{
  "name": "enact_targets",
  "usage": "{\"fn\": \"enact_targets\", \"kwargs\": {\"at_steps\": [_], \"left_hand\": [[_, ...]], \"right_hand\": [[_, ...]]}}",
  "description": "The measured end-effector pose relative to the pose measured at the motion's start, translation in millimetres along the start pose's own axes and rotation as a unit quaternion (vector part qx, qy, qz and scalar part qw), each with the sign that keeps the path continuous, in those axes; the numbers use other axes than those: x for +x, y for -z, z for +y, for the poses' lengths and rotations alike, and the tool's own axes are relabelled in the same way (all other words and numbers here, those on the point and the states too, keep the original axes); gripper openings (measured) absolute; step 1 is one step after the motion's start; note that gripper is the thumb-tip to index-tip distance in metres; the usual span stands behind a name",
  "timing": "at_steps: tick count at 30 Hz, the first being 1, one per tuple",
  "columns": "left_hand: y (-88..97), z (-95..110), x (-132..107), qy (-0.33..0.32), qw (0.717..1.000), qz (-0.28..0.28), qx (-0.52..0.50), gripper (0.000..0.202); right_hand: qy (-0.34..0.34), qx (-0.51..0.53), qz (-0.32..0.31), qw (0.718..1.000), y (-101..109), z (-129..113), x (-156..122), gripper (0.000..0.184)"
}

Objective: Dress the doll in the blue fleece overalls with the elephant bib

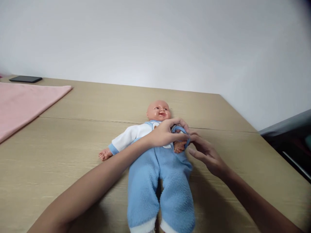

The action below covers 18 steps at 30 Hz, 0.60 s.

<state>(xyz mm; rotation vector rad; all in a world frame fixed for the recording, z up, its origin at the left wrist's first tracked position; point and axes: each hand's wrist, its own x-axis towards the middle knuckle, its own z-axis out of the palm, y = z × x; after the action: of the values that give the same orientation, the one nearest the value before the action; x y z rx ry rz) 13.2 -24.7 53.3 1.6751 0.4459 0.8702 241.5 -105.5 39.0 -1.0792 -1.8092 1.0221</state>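
Observation:
A baby doll (159, 111) lies on its back on the table, dressed in a white top with blue trim and fleecy blue trousers (145, 174). My left hand (167, 131) reaches across its chest, thumb and fingers closed around the blue cuff (179, 128) of the sleeve on the right side of the view. Out of that cuff pokes the doll's small hand (179, 146). Beside the cuff is my right hand (206, 153), its fingertips at the cuff's edge and its thumb held apart from them. The doll's other arm (123, 139) stretches out to the left.
A pink cloth (29, 103) covers the table's left side, with a dark phone (25, 79) behind it. The wooden table (97, 100) meets a pale wall at the back. Past its right edge stands a dark object (291, 136) that I cannot make out.

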Motion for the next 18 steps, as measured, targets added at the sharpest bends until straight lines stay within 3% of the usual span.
{"fn": "enact_targets", "kwargs": {"at_steps": [2,6,10,13,18], "left_hand": [[-0.8,-3.4,1.7,-0.007,1.000,-0.014,0.001,0.014],[-3.4,-4.0,-0.7,-0.071,0.987,-0.026,0.139,0.017],[-5.9,-2.7,-3.3,-0.043,0.979,-0.008,0.198,0.019],[-6.2,-4.3,-3.4,-0.028,0.982,-0.003,0.185,0.022],[-3.8,-4.6,-2.9,-0.029,0.986,0.011,0.167,0.028]], "right_hand": [[-0.058,0.123,0.043,0.990,-9.6,4.9,-5.8,0.021],[-0.165,0.320,0.165,0.918,-27.8,14.2,-10.7,0.016],[-0.187,0.309,0.217,0.907,-37.0,26.9,-5.8,0.024],[-0.177,0.287,0.258,0.905,-40.6,37.9,1.0,0.029],[-0.181,0.280,0.284,0.899,-39.7,44.6,12.3,0.024]]}}
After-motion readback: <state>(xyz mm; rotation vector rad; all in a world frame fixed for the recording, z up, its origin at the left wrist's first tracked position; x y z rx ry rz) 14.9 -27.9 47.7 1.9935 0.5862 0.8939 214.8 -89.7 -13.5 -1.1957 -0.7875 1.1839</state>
